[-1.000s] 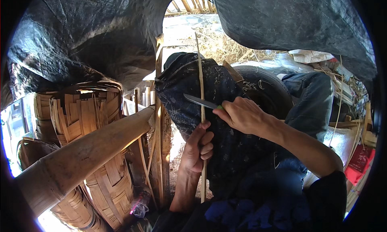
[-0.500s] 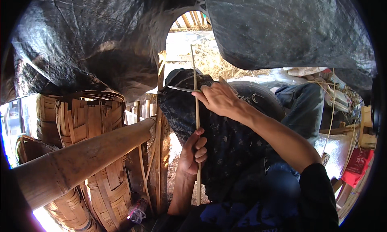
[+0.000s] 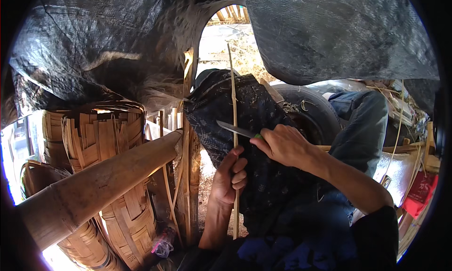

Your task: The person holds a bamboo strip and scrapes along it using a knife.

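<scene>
My left hand grips a long thin bamboo strip that stands nearly upright over my lap. My right hand holds a knife with a green handle, its blade laid across the strip just above my left hand. A dark patterned cloth covers my knee behind the strip. My blue trouser leg stretches out to the right.
A thick bamboo pole slants across the lower left. Woven bamboo baskets stand behind it. Black plastic sheeting hangs overhead. A rubber tyre lies behind my knee, with red packaging and loose strips at the far right.
The knife in my right hand has come back down the strip from near its upper part to just above my left hand. The left hand still holds the strip.
</scene>
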The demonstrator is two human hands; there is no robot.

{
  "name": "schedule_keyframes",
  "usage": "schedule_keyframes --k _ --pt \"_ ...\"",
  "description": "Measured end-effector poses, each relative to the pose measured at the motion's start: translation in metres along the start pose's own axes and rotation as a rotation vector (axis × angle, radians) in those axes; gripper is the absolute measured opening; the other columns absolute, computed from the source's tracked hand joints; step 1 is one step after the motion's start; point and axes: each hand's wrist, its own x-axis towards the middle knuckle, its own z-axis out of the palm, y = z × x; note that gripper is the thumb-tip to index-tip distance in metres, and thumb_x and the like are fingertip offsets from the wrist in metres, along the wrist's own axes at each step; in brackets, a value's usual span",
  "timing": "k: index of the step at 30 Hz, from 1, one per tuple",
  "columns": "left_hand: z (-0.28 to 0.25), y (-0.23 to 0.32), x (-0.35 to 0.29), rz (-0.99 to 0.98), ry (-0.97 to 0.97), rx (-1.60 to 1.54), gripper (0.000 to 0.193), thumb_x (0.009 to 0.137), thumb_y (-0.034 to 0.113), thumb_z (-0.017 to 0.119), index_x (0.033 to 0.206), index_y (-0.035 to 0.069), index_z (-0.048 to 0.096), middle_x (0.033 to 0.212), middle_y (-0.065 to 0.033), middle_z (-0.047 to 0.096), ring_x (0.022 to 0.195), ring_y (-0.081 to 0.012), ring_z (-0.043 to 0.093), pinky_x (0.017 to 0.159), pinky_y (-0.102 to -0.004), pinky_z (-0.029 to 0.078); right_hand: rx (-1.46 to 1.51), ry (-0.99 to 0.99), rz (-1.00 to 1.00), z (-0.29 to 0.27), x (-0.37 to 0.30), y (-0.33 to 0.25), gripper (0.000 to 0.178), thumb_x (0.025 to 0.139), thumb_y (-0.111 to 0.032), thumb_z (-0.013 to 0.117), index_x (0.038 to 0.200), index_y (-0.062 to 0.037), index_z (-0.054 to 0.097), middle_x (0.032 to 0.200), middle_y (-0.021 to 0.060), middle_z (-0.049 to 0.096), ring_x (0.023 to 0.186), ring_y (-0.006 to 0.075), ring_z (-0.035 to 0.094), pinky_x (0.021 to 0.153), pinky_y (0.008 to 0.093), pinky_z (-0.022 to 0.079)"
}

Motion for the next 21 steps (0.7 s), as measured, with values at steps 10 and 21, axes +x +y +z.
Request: schedule_keyframes --k 10,21 --pt "0.016 -0.007 0.001 0.031 0.165 0.164 0.006 0.096 0.020 0.040 0.097 0.017 0.046 0.058 0.0080 0.023 0.040 -0.0011 0.017 0.032 -0.0166 0.012 -0.089 0.274 -0.184 0.018 0.062 0.045 0.038 0.090 -0.028 0.054 0.061 -0.0046 0.045 0.047 0.0155 0.047 0.045 0.0333 0.050 0.047 0.0449 0.040" --pt "0.018 -0.004 0.004 0.025 0.166 0.218 0.011 0.096 0.024 0.040 0.099 0.015 0.045 0.061 0.0075 0.027 0.042 -0.0016 0.020 0.036 -0.0161 0.014 -0.105 0.181 -0.179 -0.006 0.023 0.024 0.038 0.092 -0.032 0.049 0.069 -0.0021 0.055 0.049 0.0143 0.053 0.044 0.0318 0.055 0.042 0.0411 0.043"
